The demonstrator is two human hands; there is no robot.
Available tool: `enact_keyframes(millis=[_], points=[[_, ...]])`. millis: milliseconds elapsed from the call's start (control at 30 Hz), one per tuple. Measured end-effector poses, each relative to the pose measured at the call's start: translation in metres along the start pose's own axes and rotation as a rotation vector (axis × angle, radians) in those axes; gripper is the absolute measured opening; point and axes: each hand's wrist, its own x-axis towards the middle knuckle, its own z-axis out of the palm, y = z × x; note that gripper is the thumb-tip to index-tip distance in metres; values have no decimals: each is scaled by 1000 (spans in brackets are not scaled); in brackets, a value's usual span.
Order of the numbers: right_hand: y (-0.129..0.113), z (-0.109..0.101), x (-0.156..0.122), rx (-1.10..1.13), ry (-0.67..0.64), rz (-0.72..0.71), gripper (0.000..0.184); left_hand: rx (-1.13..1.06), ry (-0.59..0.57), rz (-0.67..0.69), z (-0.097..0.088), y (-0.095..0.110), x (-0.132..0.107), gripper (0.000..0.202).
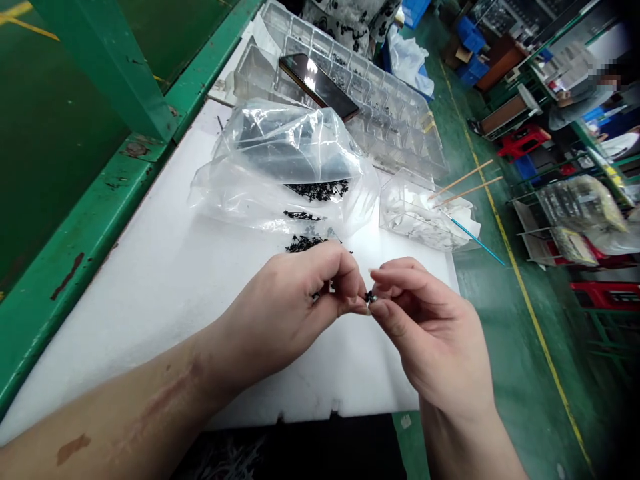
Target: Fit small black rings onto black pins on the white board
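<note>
Over the white work surface (165, 287), my two hands meet fingertip to fingertip around a small black part (370, 297). My left hand (305, 293) pinches it from the left between thumb and forefinger. From the other side my right hand (425, 320) grips the same part with thumb and fingers; a tiny shiny bit shows at its edge. The part's exact kind is too small to make out. Just beyond my left hand lies a pile of small black parts (305, 243), partly hidden by the hand. More black parts (323, 191) are inside a clear plastic bag (240, 193).
Behind the bag stands a clear compartment tray (400, 127) of small parts, with a phone (320, 85) on it. To the right, a clear box (407, 217) holds white tissue, wooden sticks and a blue stick (477, 241). A green metal frame (145, 153) runs along the left. A person works far right.
</note>
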Motion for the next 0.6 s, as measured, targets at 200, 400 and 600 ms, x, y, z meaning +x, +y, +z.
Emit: enact_keyframes(millis=[200, 400, 600], points=[[0, -3, -4, -60, -70, -20, 20, 148, -28, 94, -3, 0, -3, 27], [-1, -2, -9, -132, -36, -45, 16, 142, 5, 43, -2, 1, -4, 32], [0, -2, -12, -39, -20, -51, 8, 157, 6, -50, -3, -2, 2, 31]])
